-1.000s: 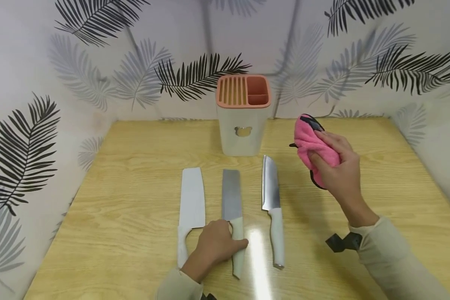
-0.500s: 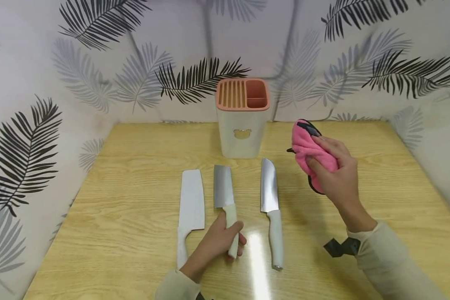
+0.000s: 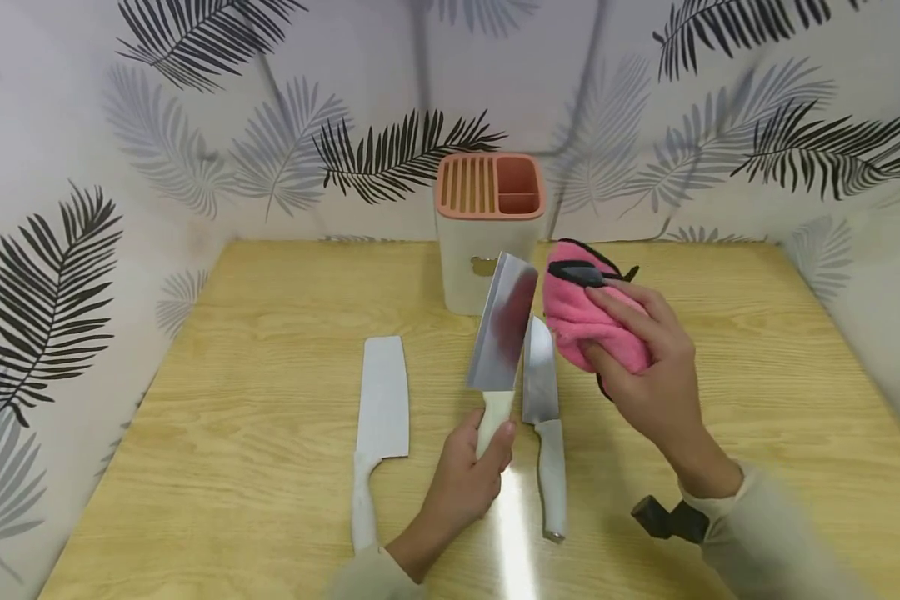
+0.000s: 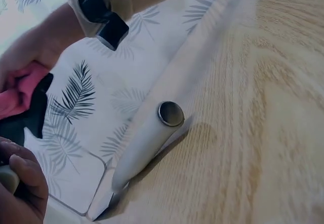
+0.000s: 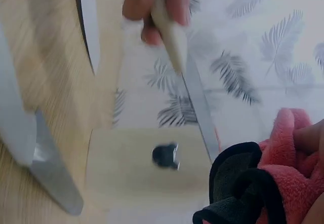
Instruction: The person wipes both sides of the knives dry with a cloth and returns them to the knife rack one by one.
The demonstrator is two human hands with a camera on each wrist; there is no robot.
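Observation:
My left hand [image 3: 465, 475] grips the pale handle of a cleaver [image 3: 504, 321], raised above the table with its blade pointing up and away. In the right wrist view the cleaver's blade [image 5: 198, 105] shows nearly edge-on. Just to the right, my right hand [image 3: 660, 375] holds a bunched pink cloth [image 3: 588, 312] with dark trim, close beside the blade. A second knife [image 3: 552, 467] with a white handle lies under and right of the raised cleaver, its blade partly overlapped. On the left a broad white cleaver [image 3: 382, 400] lies flat on the table.
At the back of the wooden table [image 3: 255, 400] stands a cream knife holder [image 3: 461, 275] with a pink slotted top and two open compartments. Leaf-patterned covering [image 3: 270, 125] rises behind and along both sides of the table.
My left hand has picked the middle cleaver up off the table and moved it up and to the right. My right hand has brought the pink cloth left, towards the blade.

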